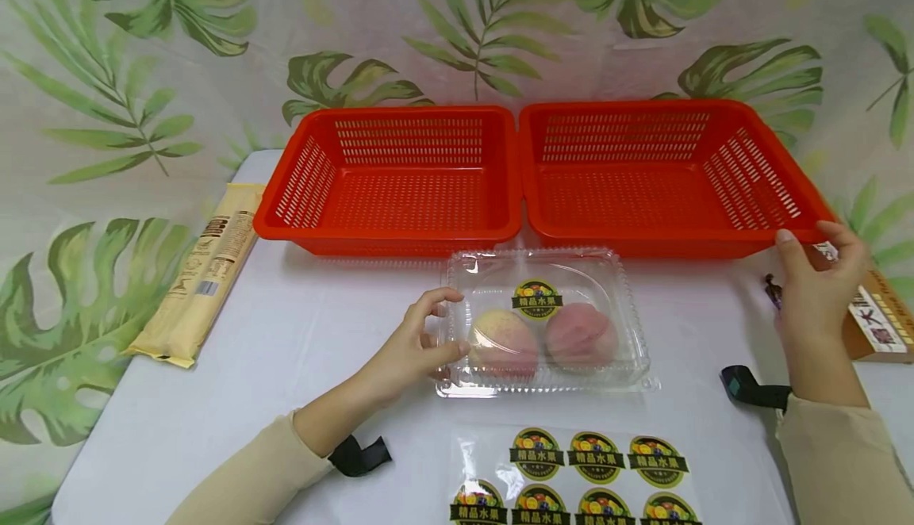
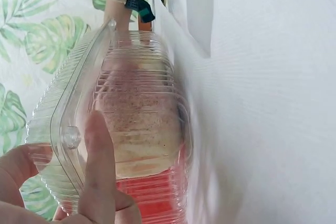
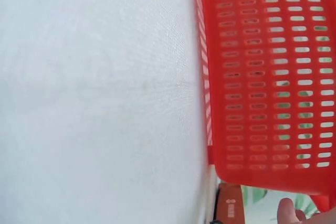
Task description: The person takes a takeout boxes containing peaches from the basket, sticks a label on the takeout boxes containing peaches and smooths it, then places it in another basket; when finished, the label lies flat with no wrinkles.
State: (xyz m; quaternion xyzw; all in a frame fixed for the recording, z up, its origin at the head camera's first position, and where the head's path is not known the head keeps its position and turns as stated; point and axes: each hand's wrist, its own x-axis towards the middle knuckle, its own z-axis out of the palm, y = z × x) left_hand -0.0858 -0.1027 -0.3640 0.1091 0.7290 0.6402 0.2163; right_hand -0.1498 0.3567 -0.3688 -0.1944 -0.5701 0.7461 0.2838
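Left hand (image 1: 410,346): it's got the left end of the clear clamshell box (image 1: 544,323). Thumb sits up on the lid's corner, the other fingers (image 2: 100,174) curl round the end wall. The left wrist view shows one finger laid flat against the ribbed plastic.

Right hand (image 1: 817,287): up at the front right corner of the right basket (image 1: 664,172). Thumb tip is touching the rim, the other fingers are loosely bent behind it. Can't really tell if it's gripping the rim or just resting there; the right wrist view only catches a fingertip under the corner.

Clamshell box: lid closed, sitting flat on the white worktop (image 1: 286,335) just in front of where the two baskets meet. Round fruit sticker (image 1: 537,299) on top of the lid.

Inside the box: two peaches side by side, a paler yellowish one (image 1: 503,341) on the left, a pinker one (image 1: 581,336) on the right.

Baskets: two red slotted ones, left basket (image 1: 389,180) and right basket, pushed together so the rims touch.

Sticker sheet (image 1: 571,477): lies at the near edge of the worktop, below the box, same round labels in rows.

Other stuff: a long tan packet (image 1: 203,271) lies at the left edge of the worktop, and a brown carton (image 1: 881,319) sits behind the right hand.
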